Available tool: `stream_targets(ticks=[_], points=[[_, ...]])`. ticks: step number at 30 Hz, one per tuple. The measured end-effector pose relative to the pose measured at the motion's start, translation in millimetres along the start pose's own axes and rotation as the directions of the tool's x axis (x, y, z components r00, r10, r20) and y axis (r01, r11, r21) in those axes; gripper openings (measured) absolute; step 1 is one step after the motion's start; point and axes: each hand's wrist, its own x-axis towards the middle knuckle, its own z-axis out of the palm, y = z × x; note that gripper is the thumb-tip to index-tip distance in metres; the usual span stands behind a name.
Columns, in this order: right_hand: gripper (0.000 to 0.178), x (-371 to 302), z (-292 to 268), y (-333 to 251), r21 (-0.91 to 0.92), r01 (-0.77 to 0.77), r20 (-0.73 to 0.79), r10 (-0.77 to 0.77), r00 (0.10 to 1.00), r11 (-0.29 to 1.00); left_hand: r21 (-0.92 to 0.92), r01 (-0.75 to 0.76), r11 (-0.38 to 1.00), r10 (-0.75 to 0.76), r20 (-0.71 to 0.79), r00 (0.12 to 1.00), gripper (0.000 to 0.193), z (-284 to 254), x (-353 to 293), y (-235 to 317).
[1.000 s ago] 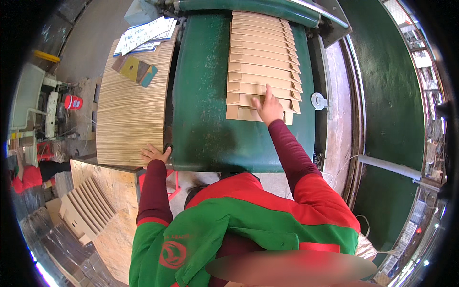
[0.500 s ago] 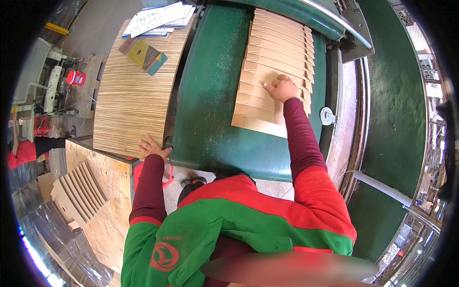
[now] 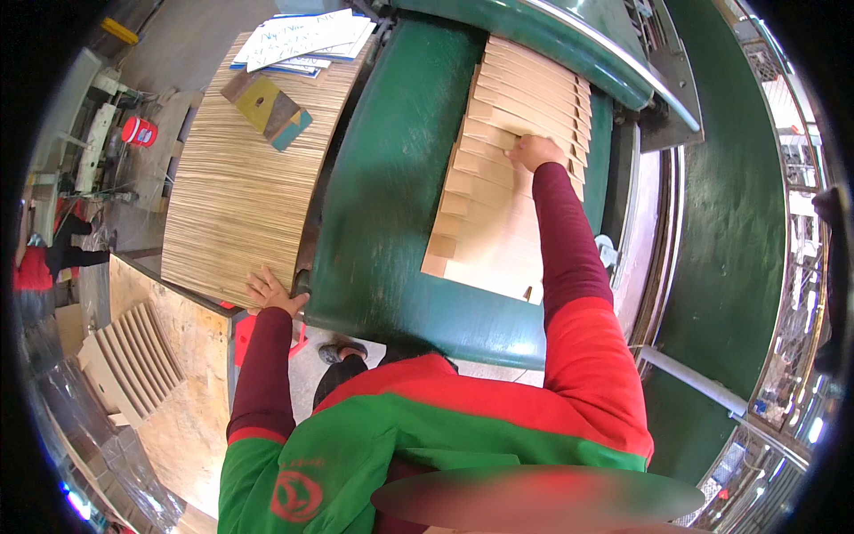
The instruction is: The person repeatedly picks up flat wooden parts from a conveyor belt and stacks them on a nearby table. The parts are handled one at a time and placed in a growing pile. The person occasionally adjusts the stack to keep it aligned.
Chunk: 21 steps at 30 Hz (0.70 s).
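Observation:
A row of overlapping tan folded cardboard sheets (image 3: 487,227) lies on a green conveyor belt (image 3: 374,178) in front of me. On the middle of that row rests my right hand (image 3: 536,153). Its fingers are curled in at the edge of one sheet, and the fingertips are partly hidden. To the left, my left hand (image 3: 274,292) lies with fingers spread on the near corner of a brown striped tabletop (image 3: 240,196), beside the belt's edge. It holds nothing.
White papers (image 3: 307,40) and a flat yellow, brown and teal piece (image 3: 267,109) lie on the striped top. A green roller (image 3: 587,49) crosses the belt's far end. More cardboard (image 3: 133,356) sits lower left; another person (image 3: 44,258) is at far left.
My right hand has moved farther up the cardboard row, and the row's near end has come closer to me. My left hand stays on the tabletop corner. The whole view has shifted slightly.

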Motion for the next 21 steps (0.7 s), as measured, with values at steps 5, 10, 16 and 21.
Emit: stream_targets(ticks=[5,10,16,21], points=[[0.099,31.9,-7.6,8.3,0.063,0.099,-0.078,-0.094,0.993,0.993,-0.012,0.005,1.0,-0.004,0.05,0.999,0.139,-4.3,-2.8,0.9],[0.096,69.2,25.2,21.9,0.097,0.079,-0.065,-0.073,0.995,0.992,-0.027,0.001,1.0,0.001,0.063,0.998,0.139,-7.9,-7.8,2.1],[0.086,83.0,42.3,15.4,0.111,-0.014,-0.143,0.03,0.989,0.994,-0.02,0.005,1.0,-0.003,0.099,0.995,0.137,-9.9,-6.0,1.8],[0.084,58.9,55.3,1.9,0.211,-0.045,-0.261,0.1,0.96,0.976,-0.055,-0.038,0.998,0.042,0.074,0.996,0.136,-10.6,-10.0,0.3]])
